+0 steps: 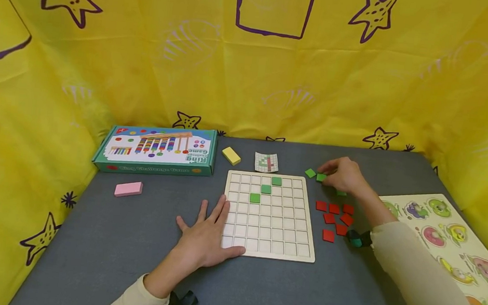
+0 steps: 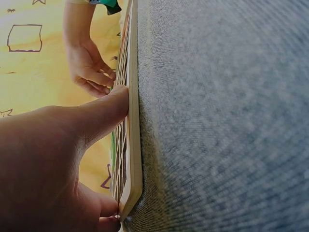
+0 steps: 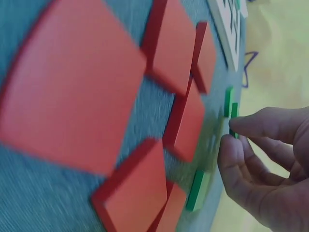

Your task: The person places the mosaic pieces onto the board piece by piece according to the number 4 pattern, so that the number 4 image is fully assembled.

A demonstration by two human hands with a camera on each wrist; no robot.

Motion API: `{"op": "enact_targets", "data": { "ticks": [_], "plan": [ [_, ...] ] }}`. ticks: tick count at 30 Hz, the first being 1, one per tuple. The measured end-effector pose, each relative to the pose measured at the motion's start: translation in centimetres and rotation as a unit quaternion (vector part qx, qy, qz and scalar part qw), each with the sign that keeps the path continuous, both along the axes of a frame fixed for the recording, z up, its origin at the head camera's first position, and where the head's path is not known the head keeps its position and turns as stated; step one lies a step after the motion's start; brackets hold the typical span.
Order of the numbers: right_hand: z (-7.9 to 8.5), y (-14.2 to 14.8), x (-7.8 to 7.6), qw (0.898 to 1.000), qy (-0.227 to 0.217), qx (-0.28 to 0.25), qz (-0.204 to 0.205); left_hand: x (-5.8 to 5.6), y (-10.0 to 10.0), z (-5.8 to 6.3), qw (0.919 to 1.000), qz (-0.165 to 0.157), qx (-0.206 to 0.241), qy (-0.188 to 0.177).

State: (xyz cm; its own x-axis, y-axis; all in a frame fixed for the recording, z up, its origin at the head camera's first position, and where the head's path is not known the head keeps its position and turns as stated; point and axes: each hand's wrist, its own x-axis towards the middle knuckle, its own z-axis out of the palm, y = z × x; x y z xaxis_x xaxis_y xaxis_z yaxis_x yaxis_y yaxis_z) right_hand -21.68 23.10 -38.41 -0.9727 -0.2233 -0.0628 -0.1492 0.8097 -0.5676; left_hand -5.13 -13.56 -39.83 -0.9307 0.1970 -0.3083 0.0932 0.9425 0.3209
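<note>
My left hand (image 1: 203, 242) is spread at the lower left corner of a wooden grid board (image 1: 279, 222), with the thumb on its near edge and the fingertips along its left side. Three green tiles (image 1: 266, 189) lie on the board in a diagonal. Beyond the board's right side, my right hand (image 1: 345, 176) pinches a green square tile (image 1: 320, 177) between thumb and fingers; the right wrist view shows this pinch low over the table. One loose green tile (image 1: 310, 173) lies just left of it, and another green tile (image 3: 197, 190) is partly covered by the forearm in the head view.
Several red tiles (image 1: 329, 218) lie right of the board. Behind it are a small pattern card (image 1: 266, 162) and a yellow block (image 1: 231, 156). A game box (image 1: 157, 149) and pink block (image 1: 128, 189) stand left; a fruit puzzle board (image 1: 449, 248) lies under the right arm.
</note>
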Motion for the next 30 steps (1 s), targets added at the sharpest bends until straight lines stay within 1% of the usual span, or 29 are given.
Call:
{"op": "enact_targets", "data": {
  "ticks": [6, 10, 17, 23, 30],
  "plan": [
    [0.1, -1.3, 1.1, 1.0, -0.004, -0.03, 0.006, -0.1, 0.0, 0.0, 1.0, -0.001, -0.002, 0.0],
    [0.1, -2.3, 1.9, 0.999, -0.016, -0.046, 0.01, -0.1, 0.0, 0.1, 1.0, -0.002, -0.001, 0.002],
    [0.6, -5.1, 3.6, 0.997, -0.036, -0.06, 0.018, -0.1, 0.0, 0.2, 1.0, -0.003, 0.0, 0.003],
    [0.6, -7.6, 4.6, 0.996, -0.042, -0.077, 0.03, -0.3, 0.1, 0.0, 1.0, -0.002, -0.003, -0.002],
    [0.3, -10.6, 5.4, 0.992, -0.041, -0.102, 0.065, -0.3, 0.1, 0.0, 0.9999, 0.001, -0.009, -0.005]
  ]
}}
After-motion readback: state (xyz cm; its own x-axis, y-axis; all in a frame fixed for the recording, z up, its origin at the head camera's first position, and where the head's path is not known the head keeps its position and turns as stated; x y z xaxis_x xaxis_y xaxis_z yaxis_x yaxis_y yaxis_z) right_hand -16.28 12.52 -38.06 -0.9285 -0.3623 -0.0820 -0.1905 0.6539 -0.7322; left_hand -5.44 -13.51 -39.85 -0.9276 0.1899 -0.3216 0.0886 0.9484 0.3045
